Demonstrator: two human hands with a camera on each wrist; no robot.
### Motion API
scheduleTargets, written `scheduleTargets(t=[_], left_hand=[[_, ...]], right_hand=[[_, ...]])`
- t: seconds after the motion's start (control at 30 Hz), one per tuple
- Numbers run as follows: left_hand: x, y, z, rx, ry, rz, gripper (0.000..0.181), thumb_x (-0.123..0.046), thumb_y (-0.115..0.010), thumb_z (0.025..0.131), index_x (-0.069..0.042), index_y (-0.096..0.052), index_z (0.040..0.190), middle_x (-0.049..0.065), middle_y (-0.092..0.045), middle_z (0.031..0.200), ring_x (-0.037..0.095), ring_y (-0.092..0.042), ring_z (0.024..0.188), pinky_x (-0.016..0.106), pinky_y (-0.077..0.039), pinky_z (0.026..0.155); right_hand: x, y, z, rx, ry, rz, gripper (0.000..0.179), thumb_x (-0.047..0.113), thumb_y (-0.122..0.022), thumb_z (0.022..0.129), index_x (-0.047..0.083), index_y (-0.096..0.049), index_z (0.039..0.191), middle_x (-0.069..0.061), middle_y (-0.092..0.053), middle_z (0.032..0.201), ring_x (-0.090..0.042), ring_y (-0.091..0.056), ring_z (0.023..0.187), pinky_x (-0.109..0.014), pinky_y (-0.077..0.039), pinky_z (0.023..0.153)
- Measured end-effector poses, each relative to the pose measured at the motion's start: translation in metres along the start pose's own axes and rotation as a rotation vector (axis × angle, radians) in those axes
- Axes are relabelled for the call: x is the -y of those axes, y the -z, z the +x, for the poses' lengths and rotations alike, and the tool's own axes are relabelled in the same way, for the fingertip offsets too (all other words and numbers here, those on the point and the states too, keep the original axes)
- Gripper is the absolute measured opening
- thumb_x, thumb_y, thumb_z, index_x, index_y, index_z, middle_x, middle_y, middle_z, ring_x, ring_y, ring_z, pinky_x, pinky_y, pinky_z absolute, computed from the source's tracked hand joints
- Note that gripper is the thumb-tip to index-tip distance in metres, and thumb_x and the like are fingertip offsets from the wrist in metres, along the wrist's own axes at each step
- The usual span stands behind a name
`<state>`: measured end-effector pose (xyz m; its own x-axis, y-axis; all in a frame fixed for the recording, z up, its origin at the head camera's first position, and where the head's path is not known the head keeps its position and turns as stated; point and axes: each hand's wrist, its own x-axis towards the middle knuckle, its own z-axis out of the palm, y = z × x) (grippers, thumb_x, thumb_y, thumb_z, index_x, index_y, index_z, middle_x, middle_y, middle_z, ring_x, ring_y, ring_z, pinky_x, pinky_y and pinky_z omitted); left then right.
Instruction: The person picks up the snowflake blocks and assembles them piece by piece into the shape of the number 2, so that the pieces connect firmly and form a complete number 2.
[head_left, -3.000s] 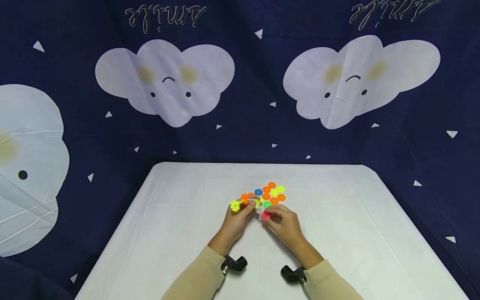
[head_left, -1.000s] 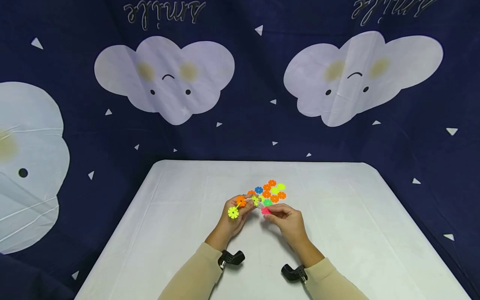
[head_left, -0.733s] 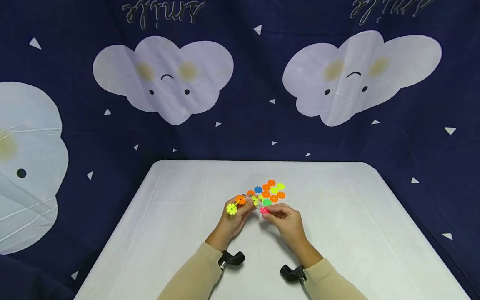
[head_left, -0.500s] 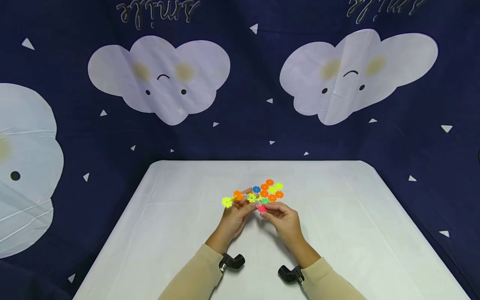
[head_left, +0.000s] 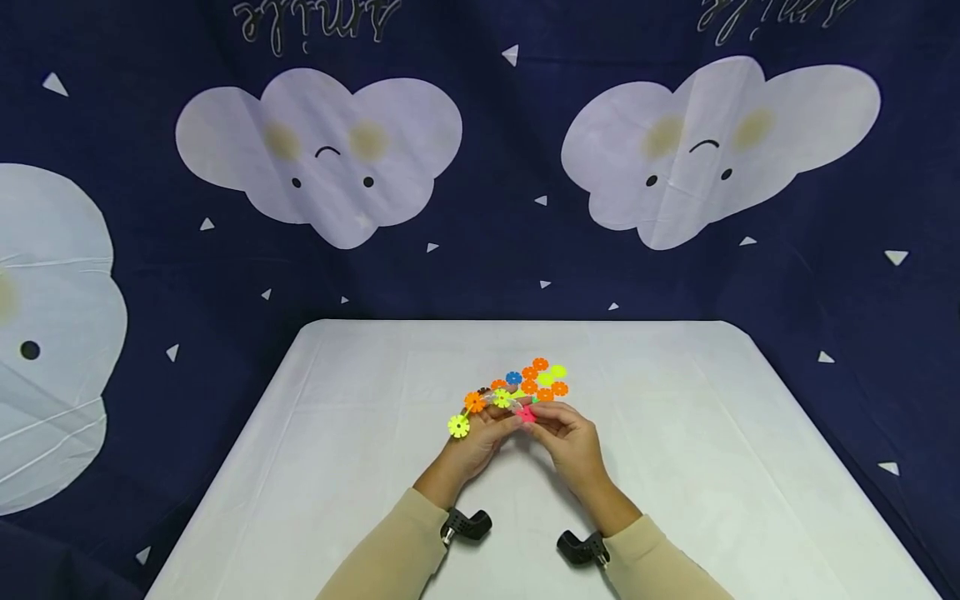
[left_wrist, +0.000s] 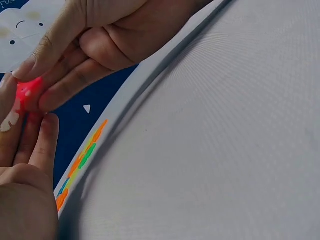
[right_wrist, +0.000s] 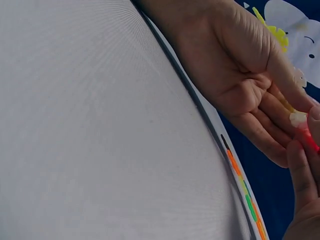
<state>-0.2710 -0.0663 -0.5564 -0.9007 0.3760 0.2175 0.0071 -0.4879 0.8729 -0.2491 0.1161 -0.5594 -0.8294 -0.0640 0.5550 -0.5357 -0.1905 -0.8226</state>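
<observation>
one pink flower (head_left: 528, 413) is pinched by the right hand (head_left: 573, 439), lower middle of frame; flower chain (head_left: 475, 402) gripped by the left hand (head_left: 474, 446) just got tipped yellow-end down, so joining seems unfinished.

Loose pieces (head_left: 530, 387) are lying on desk (head_left: 337, 433), just far of left fingers (left_wrist: 46, 140) and right fingers (head_left: 557, 410). Joined pieces (head_left: 475, 402) are trailing left from between both, end piece (head_left: 527, 414) sitting rightmost, against right fingers. Cloth (head_left: 510, 283) is hanging behind desk's far edge.
</observation>
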Motion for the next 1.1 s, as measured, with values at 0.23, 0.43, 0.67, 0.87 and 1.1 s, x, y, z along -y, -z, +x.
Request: scheduleTargets(t=[0.23, 0.43, 0.67, 0.87, 1.1], left_hand=[[-0.003, 0.001, -0.001, -0.060, -0.028, 0.076, 0.061, 0.015, -0.063, 0.098, 0.018, -0.033, 0.151, 0.025, -0.066, 0.133, 0.021, -0.068, 0.116, 0.034, -0.053, 0.099], [-0.002, 0.000, 0.001, -0.168, -0.037, 0.082, 0.058, 0.014, -0.063, 0.099, 0.017, -0.036, 0.150, 0.025, -0.067, 0.131, 0.019, -0.068, 0.113, 0.035, -0.053, 0.100], [0.000, 0.000, 0.001, -0.209, -0.031, 0.062, 0.054, 0.013, -0.063, 0.099, 0.016, -0.039, 0.147, 0.023, -0.069, 0.128, 0.017, -0.070, 0.108, 0.031, -0.054, 0.097], [-0.001, 0.000, 0.001, -0.218, -0.014, 0.075, 0.056, 0.009, -0.067, 0.099, 0.013, -0.041, 0.149, 0.026, -0.066, 0.132, 0.020, -0.069, 0.112, 0.031, -0.053, 0.099], [-0.003, 0.001, 0.001, -0.220, 0.006, 0.095, 0.059, 0.008, -0.068, 0.099, 0.013, -0.040, 0.151, 0.025, -0.065, 0.133, 0.021, -0.066, 0.118, 0.032, -0.052, 0.101]], right_hand=[[0.000, 0.000, 0.001, 0.038, -0.045, -0.132, 0.024, -0.014, -0.075, 0.091, -0.014, -0.072, 0.115, -0.030, -0.056, 0.119, -0.024, -0.068, 0.105, -0.030, -0.058, 0.089], [0.005, 0.004, 0.009, 0.010, -0.044, -0.372, 0.027, -0.004, -0.080, 0.092, -0.008, -0.073, 0.117, -0.022, -0.060, 0.119, -0.041, -0.065, 0.105, -0.040, -0.058, 0.086], [-0.006, 0.037, 0.028, -0.018, -0.251, -0.720, 0.042, 0.007, -0.079, 0.093, -0.004, -0.068, 0.131, -0.025, -0.057, 0.136, -0.044, -0.046, 0.124, -0.056, -0.040, 0.100], [-0.016, 0.055, 0.046, 0.055, -0.284, -0.868, 0.035, -0.001, -0.071, 0.095, -0.007, -0.067, 0.130, -0.026, -0.061, 0.140, -0.048, -0.048, 0.130, -0.057, -0.036, 0.110], [-0.027, 0.058, 0.056, 0.041, -0.214, -0.881, 0.024, -0.005, -0.077, 0.090, -0.003, -0.076, 0.114, -0.021, -0.070, 0.117, -0.040, -0.061, 0.110, -0.053, -0.047, 0.099]])
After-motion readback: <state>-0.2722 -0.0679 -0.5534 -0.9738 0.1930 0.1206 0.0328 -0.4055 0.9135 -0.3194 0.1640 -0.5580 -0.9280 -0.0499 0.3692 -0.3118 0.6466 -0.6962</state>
